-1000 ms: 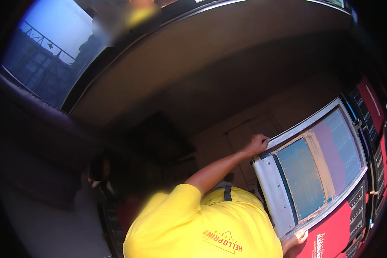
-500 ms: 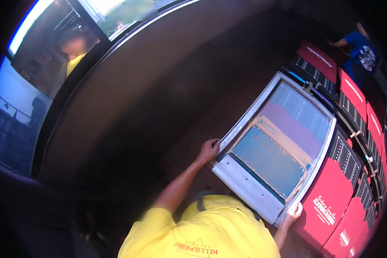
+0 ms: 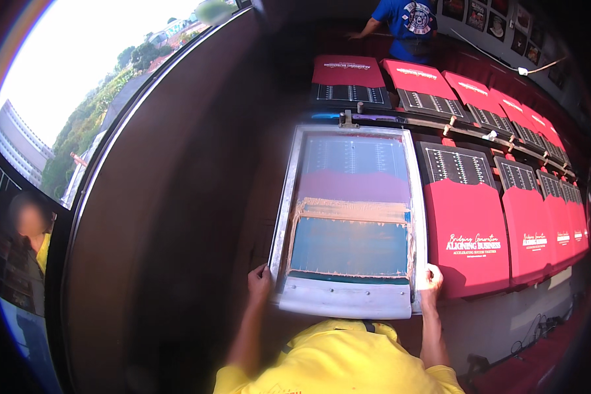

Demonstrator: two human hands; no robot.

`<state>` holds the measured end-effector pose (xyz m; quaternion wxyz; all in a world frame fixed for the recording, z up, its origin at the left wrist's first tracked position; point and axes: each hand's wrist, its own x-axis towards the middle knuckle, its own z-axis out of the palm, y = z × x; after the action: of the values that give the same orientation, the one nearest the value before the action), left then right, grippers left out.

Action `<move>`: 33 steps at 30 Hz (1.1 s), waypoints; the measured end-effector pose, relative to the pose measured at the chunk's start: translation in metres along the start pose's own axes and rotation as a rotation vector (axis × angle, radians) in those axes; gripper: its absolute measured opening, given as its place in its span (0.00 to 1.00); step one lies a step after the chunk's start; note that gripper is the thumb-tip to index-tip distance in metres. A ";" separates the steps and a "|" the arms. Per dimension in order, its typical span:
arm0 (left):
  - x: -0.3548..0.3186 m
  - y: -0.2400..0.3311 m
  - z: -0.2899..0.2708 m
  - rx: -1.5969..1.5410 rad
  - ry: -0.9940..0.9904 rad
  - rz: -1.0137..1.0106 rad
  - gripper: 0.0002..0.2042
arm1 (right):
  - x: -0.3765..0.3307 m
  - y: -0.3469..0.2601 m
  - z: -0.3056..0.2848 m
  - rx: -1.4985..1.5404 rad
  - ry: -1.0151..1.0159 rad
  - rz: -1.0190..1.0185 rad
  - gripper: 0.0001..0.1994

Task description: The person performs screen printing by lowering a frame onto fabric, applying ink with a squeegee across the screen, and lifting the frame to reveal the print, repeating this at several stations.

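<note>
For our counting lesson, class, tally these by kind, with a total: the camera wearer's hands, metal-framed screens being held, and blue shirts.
Hands: 2 (left hand and right hand)
Metal-framed screen: 1
Blue shirt: 1
Total: 4

Daylight floods the window [image 3: 79, 56] at upper left, and out there it's green trees [image 3: 79, 141] and a pale, ribbed building [image 3: 23, 134]! Along the sill runs a broad brown surface [image 3: 111, 256], fading into deep shadow. Upper right now: dark pictures [image 3: 496, 26] dot a greyish wall [image 3: 489, 43].
</note>
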<state>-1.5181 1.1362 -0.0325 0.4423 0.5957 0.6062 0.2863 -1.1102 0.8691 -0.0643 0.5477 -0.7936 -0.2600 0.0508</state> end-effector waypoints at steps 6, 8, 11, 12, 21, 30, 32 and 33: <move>-0.008 0.020 -0.001 -0.032 -0.041 -0.078 0.18 | -0.003 0.017 0.006 -0.060 0.068 -0.066 0.05; -0.010 0.029 -0.004 -0.032 -0.054 -0.120 0.18 | -0.002 0.016 0.014 -0.122 0.151 -0.154 0.06; -0.010 0.031 -0.009 -0.030 -0.084 -0.151 0.18 | -0.002 0.001 0.014 -0.121 0.133 -0.088 0.07; -0.006 0.028 -0.009 -0.038 -0.105 -0.136 0.18 | -0.003 0.007 0.012 -0.170 0.113 -0.040 0.07; -0.055 0.031 -0.029 -0.121 -0.043 0.296 0.14 | -0.037 -0.109 0.002 -0.514 -0.285 -0.281 0.20; -0.130 0.047 -0.001 0.107 -1.089 -0.128 0.21 | -0.082 -0.146 0.013 -0.622 -0.884 -0.863 0.38; -0.136 0.040 0.016 0.103 -1.014 -0.105 0.23 | -0.077 -0.165 0.014 -0.621 -0.920 -0.849 0.37; -0.139 0.040 0.024 0.061 -0.999 -0.091 0.23 | -0.072 -0.173 0.016 -0.620 -0.937 -0.841 0.37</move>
<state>-1.4926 1.0011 0.0189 0.6729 0.6457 0.3539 -0.0714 -1.2400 0.8944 0.0694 0.0998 -0.6398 -0.7561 0.0945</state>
